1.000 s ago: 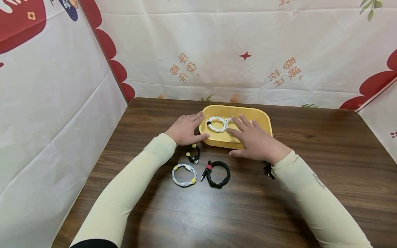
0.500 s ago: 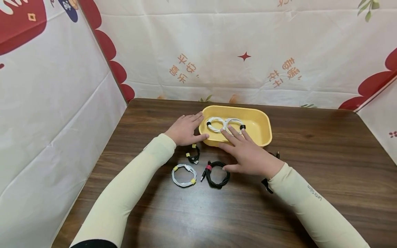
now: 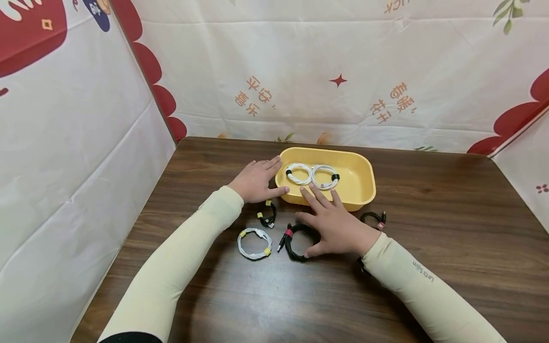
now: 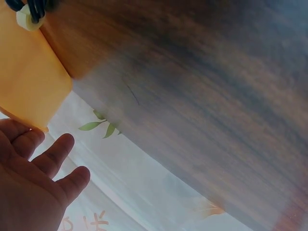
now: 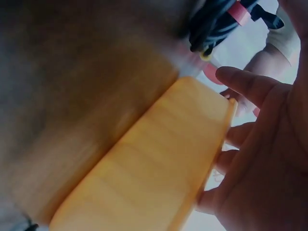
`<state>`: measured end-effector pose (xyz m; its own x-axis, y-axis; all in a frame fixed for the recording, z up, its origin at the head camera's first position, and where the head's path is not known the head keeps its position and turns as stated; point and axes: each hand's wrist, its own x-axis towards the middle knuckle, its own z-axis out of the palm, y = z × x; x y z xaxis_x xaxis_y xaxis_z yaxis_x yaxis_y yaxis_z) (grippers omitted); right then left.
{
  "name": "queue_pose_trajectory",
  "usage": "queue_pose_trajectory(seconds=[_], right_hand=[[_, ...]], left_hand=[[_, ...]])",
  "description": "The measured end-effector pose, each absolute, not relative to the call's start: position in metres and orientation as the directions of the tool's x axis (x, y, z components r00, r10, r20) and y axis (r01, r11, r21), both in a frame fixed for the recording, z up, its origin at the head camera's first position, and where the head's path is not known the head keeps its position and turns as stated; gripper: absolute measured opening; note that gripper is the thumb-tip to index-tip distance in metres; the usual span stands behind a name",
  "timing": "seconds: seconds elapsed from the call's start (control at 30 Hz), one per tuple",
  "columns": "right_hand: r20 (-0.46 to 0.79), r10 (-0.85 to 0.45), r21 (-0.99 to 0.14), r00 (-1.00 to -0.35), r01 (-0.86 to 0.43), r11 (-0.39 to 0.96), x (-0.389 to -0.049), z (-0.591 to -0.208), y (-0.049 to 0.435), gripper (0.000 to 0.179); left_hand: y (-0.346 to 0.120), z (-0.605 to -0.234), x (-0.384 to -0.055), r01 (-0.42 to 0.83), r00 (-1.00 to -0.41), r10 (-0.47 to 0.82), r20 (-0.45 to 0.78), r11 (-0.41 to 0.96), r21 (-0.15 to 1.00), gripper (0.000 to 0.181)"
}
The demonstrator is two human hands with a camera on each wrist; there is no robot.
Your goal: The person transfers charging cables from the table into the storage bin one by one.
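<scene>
A yellow tray (image 3: 360, 190) near the back of the table holds two coiled white cables (image 3: 324, 177) with black straps. My left hand (image 3: 257, 181) rests at its left end, fingers straight, fingertips right at the rim. In front of the tray, my right hand (image 3: 336, 228) spreads its fingers, palm down, its fingertips close to the front wall. Its thumb overlaps a coiled black cable (image 3: 296, 252) with a red strap. In the right wrist view, the fingers stand beside the tray wall (image 5: 144, 159) and grip nothing.
A white cable coil (image 3: 255, 243) with yellow ties lies front left. Behind it is a small black cable (image 3: 268, 219) with yellow ties. Another black cable (image 3: 372, 216) lies right of the tray, partly behind the right wrist. A printed cloth (image 3: 300, 71) hangs behind the brown table (image 3: 450, 228).
My right hand has drawn back from over the tray, toward me and to the left, uncovering the second white coil and the black cable at right. My left hand stays put.
</scene>
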<state>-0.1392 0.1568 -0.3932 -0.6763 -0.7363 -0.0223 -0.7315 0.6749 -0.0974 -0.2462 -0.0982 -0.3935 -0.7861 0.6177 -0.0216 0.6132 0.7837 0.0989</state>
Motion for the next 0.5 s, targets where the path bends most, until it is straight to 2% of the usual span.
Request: queue_pose_trajectory(seconds=[0.23, 0.5], right_hand=[[-0.003, -0.752, -0.054, -0.659, -0.751, 0.658, -0.1338, -0.3982, 0.1554, 0.090], [-0.012, -0.742, -0.031, -0.671, -0.741, 0.671, -0.1336, -0.4019, 0.1530, 0.095]], left_hand=[[-0.0982, -0.3944, -0.2451, 0.609, -0.789, 0.614, -0.020, 0.786, 0.107, 0.093], [-0.0975, -0.3949, -0.2458, 0.609, -0.790, 0.613, -0.016, 0.787, 0.097, 0.092]])
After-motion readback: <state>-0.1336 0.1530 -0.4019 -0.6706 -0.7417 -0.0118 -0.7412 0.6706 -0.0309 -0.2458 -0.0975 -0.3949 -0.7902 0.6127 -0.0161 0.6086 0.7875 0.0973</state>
